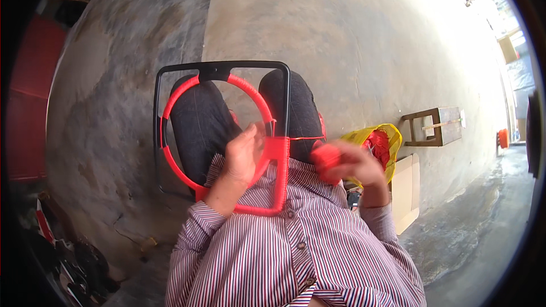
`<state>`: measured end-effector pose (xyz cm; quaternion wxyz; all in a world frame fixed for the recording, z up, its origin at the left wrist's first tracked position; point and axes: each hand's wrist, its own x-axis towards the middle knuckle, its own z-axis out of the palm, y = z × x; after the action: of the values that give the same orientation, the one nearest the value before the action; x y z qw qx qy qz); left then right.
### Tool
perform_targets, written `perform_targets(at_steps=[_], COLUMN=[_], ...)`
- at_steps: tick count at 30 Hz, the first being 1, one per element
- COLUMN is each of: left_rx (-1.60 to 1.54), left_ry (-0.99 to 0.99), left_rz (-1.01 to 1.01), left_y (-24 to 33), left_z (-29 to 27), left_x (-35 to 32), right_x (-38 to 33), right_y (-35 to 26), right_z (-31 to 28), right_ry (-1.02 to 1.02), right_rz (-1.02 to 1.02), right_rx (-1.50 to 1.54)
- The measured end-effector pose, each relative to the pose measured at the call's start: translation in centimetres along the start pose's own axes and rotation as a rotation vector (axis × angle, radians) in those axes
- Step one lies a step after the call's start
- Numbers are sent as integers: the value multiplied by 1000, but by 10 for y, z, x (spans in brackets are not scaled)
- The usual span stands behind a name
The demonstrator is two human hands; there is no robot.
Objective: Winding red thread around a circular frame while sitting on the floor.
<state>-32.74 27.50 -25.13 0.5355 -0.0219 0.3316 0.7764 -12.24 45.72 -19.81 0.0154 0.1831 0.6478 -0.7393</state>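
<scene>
The frame [277, 149] lies over the lap, its right bar along the right thigh, pointing away from the body. From this bar the red cord [306, 138] goes crosswise to the right, toward the red bundle [326, 158] gripped in the nearer right hand [359, 165]. The left hand [242, 154] is inside the frame; I cannot tell if its fingers are closed.

A black frame [277, 150], partly wrapped in red, is over the lap [198, 116], toward its left edge. The left grip [244, 156] holds it. A red string [307, 138] runs from the frame toward the right grip [354, 162], which has a blurry red bundle [326, 157]. A yellow bag [392, 131] sits by the lap's right edge.
</scene>
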Motion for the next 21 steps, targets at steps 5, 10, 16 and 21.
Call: perform_targets(at_steps=[5, 10, 16, 21], left_rx=[-31, -43, -78, 117], left_ry=[-87, -121, -51, 154], left_rz=[54, 94, -97, 13], left_y=[3, 3, 7, 0], left_z=[7, 12, 25, -4], left_x=[-2, -2, -9, -4], right_x=[49, 56, 73, 79], right_y=[-5, -6, -16, 0], right_z=[30, 24, 50, 43], right_ry=[-4, -15, 122, 261], right_rz=[-279, -216, -169, -262], right_rx=[-816, -902, -694, -74])
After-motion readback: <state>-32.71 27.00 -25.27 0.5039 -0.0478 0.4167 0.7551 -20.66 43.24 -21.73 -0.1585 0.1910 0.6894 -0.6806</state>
